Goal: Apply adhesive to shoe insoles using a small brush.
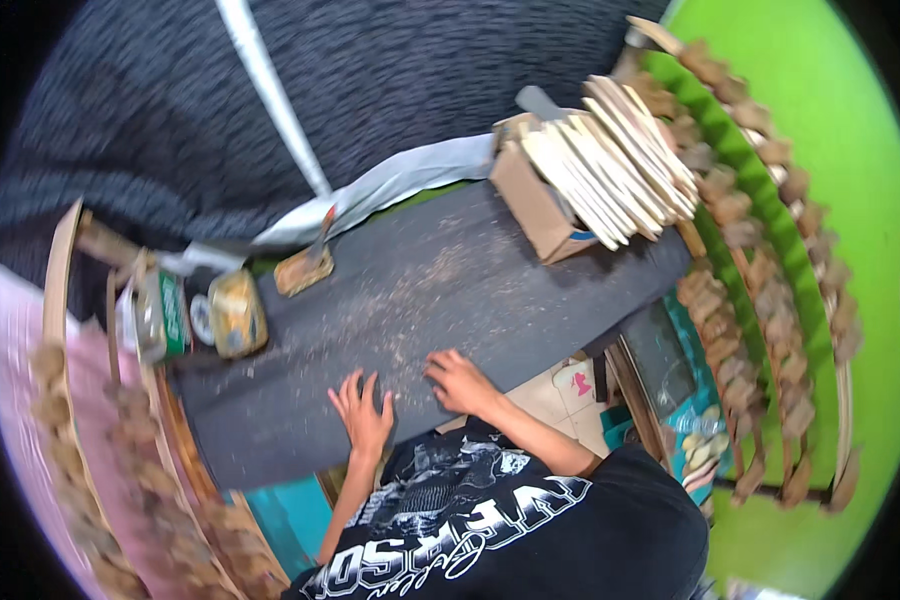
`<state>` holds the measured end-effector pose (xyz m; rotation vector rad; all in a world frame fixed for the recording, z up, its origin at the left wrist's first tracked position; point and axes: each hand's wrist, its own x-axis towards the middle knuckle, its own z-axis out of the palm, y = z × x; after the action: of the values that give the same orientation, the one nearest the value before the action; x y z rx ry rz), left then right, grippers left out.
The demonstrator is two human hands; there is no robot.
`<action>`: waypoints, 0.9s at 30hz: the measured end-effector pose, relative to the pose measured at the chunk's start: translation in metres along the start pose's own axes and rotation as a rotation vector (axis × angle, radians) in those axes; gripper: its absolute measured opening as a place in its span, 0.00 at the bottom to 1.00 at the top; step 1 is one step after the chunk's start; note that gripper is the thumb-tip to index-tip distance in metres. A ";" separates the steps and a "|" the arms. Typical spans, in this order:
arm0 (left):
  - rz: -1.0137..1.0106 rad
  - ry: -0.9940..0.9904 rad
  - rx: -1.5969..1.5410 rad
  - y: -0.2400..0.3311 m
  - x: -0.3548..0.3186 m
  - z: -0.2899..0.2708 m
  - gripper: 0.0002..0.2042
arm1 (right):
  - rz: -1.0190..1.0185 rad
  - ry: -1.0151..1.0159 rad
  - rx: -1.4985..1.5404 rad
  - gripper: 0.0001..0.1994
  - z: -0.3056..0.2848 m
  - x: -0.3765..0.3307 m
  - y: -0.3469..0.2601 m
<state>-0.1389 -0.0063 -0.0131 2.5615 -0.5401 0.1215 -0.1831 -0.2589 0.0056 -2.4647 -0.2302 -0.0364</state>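
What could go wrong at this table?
Two things, maybe. The pale bits scattered over the dark cloth might stick to the left hand or right hand, since both are bare. And the long pale pieces stick up out of the cardboard box, so a bump could send some sliding out.

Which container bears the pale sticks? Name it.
The cardboard box, beyond the right hand; the yellowish tub and green-sided container, left of the left hand, show none.
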 end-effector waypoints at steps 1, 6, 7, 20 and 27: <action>0.023 -0.010 0.001 -0.002 0.001 -0.003 0.24 | 0.005 0.013 0.008 0.20 -0.001 -0.003 -0.002; 0.235 0.002 -0.062 0.005 0.028 -0.004 0.16 | 0.061 0.056 0.076 0.18 -0.007 -0.021 0.005; 0.305 0.027 -0.100 0.006 0.036 0.002 0.13 | 0.083 0.003 0.135 0.18 -0.011 -0.023 0.010; 0.769 -0.130 -0.342 0.232 0.199 0.027 0.15 | 0.080 0.685 0.050 0.05 -0.249 -0.079 0.065; 1.109 0.079 -0.355 0.351 0.314 0.014 0.27 | 0.141 1.021 0.011 0.06 -0.397 -0.090 0.127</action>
<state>0.0088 -0.4008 0.1978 1.6501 -1.7002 0.4490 -0.2366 -0.6165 0.2324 -2.1311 0.3821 -1.1720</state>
